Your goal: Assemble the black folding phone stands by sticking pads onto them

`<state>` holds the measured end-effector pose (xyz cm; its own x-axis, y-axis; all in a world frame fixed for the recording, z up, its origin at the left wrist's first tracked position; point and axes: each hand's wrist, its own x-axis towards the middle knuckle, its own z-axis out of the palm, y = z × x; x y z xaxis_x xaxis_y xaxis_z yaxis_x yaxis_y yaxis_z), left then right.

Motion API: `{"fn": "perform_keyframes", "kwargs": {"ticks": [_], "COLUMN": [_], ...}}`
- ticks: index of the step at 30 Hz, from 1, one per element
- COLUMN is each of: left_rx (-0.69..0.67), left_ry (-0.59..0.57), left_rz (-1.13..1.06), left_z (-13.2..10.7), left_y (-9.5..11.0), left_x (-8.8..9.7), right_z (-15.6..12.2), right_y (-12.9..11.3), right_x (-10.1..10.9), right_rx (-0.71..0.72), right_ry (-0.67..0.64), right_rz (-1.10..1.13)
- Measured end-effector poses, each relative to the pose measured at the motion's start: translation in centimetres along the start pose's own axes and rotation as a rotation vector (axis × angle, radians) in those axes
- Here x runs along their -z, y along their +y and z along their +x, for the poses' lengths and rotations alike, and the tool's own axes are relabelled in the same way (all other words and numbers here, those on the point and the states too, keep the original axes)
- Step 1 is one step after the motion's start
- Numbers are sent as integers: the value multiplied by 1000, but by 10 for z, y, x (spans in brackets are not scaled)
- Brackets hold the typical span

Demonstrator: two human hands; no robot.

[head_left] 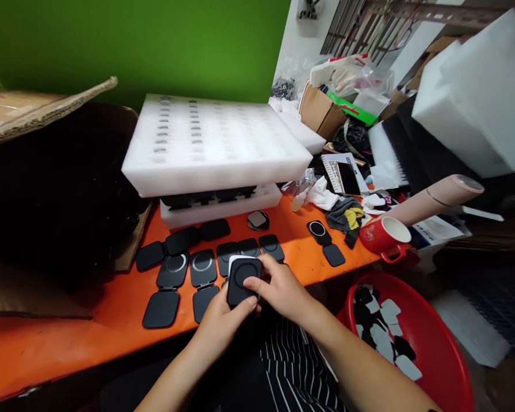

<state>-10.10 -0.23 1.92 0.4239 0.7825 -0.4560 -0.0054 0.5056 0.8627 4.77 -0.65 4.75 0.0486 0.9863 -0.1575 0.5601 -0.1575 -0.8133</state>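
Between my two hands is a dark square folding wireless charger (240, 269) with a faint ring on its face; a white edge shows behind its top. My left hand (218, 320) grips its lower left side, thumb across the bottom corner. My right hand (285, 289) holds the right side, its thumb pressed on the face; the fingers behind are hidden. Just beyond lie several similar chargers, one unfolded (161, 309) with a hinge and pale ring, another (202, 269) beside it. A further unfolded charger (318, 232) lies apart to the right. Small square pieces (257, 219) are stacked behind.
White foam trays (214, 166) are stacked at the back of the orange table (81, 349). An open cardboard box (131, 229) stands left. A red mug (384, 236) sits near the right edge, above a red basin (450, 355) holding black and white pieces. Clutter fills the back right.
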Motion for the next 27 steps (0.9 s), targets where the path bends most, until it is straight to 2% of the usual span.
{"fn": "perform_keyframes", "kwargs": {"ticks": [2,5,8,11,13,16,19,22,27], "left_rx": [-24,-74,-72,-64,-63,-81,-79,-52,-33], "left_ry": [-43,-106,-145,-143,-137,-126,-115,-123,-118], "left_rz": [83,114,86,75,77,75,73,70,44], "left_z": [3,8,9,9,10,11,11,11,8], "left_y": [-2,-3,-3,-3,-6,-11,-13,-11,-10], "left_x": [-6,-16,-20,-18,-15,-11,-9,-11,-13], "right_z": [-2,6,29,48,54,60,79,118,192], "right_y": [10,33,65,92,100,96,85,76,64], "right_x": [1,22,60,89,94,88,80,76,83], "right_rx": [81,34,-78,-166,-190,-141,-27,18,88], "right_ry": [13,136,260,235,215,323,423,449,538], "right_rz": [196,254,-8,-321,-413,-427,-244,-83,9]}}
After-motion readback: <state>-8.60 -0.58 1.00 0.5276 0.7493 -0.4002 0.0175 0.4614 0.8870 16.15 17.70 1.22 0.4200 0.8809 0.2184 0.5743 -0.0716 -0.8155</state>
